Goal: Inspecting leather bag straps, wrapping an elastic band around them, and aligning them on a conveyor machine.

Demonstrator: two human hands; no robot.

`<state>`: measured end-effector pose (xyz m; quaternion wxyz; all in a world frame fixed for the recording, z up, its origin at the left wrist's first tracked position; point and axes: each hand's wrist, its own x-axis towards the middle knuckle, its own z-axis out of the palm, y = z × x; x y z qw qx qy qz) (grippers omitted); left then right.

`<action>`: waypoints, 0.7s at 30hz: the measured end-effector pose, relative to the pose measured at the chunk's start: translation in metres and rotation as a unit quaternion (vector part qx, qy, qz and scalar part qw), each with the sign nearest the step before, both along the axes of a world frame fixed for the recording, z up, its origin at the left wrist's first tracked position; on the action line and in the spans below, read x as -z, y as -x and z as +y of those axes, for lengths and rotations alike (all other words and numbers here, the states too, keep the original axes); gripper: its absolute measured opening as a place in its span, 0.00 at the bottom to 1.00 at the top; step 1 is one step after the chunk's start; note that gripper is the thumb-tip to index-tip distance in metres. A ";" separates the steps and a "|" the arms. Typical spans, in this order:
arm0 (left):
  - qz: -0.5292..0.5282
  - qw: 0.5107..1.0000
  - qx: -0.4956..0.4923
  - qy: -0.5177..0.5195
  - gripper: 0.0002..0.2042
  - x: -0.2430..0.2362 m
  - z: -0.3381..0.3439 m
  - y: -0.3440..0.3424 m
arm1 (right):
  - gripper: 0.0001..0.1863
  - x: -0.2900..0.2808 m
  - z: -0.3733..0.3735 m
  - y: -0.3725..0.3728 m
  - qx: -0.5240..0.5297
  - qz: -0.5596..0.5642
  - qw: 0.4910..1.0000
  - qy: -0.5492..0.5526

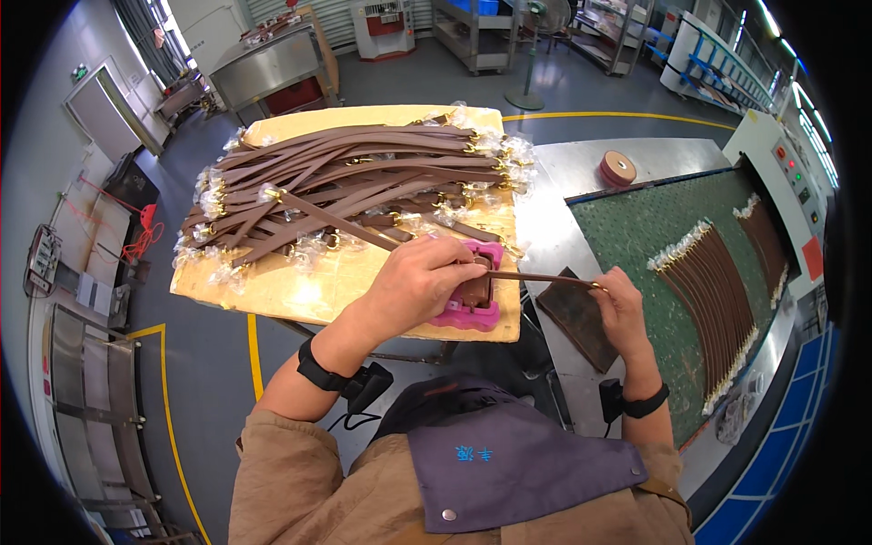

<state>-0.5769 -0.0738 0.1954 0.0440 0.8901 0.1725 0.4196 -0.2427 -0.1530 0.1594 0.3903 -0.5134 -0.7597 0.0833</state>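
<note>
A long brown strap [545, 276] is stretched between my two hands, its edge turned up. My left hand [420, 280] is closed, thumb and fingers pinched on the strap over a pink tray [495, 312]. Brown material [474, 289] shows inside the tray, partly hidden by my fingers. From my left hand the strap's other length slants back over a heap of similar straps [318, 173]. My right hand [621, 311] is closed around the strap's near end, where a bit of gold-coloured metal shows. Clear plastic wraps the ends of the heaped straps.
The heap lies on a pale yellow board [345, 304]. To the right, a green conveyor belt [627, 236] carries rows of brown straps [713, 304]. A roll of tape [618, 169] stands on the metal ledge, and a dark flat slab [577, 322] lies near my right hand.
</note>
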 end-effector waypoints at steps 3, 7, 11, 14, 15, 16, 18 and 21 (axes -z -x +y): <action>-0.003 1.000 -0.002 -0.011 0.12 0.001 0.001 -0.001 | 0.02 0.009 -0.007 -0.014 0.024 0.030 0.999 -0.008; 0.008 1.000 -0.008 -0.018 0.12 0.001 0.000 0.000 | 0.02 0.017 -0.016 -0.030 0.050 0.022 0.998 -0.019; 0.006 1.000 -0.004 -0.027 0.12 0.000 -0.001 0.000 | 0.01 0.028 -0.025 -0.047 0.097 0.031 0.995 -0.004; 0.010 1.000 -0.009 -0.027 0.12 0.000 -0.001 0.001 | 0.02 0.035 -0.031 -0.059 0.130 0.046 0.990 0.008; 0.011 1.000 -0.013 -0.026 0.12 0.001 -0.001 0.002 | 0.02 0.037 -0.033 -0.063 0.145 0.044 0.988 0.018; 0.009 1.000 -0.012 -0.026 0.12 0.001 -0.001 0.002 | 0.02 0.040 -0.035 -0.068 0.146 0.043 0.988 0.018; 0.015 0.999 -0.007 -0.028 0.11 0.000 0.000 0.002 | 0.03 0.047 -0.038 -0.079 0.160 0.037 0.986 0.008; 0.015 0.999 -0.009 -0.030 0.11 -0.001 0.000 0.002 | 0.03 0.051 -0.044 -0.088 0.190 0.052 0.980 0.024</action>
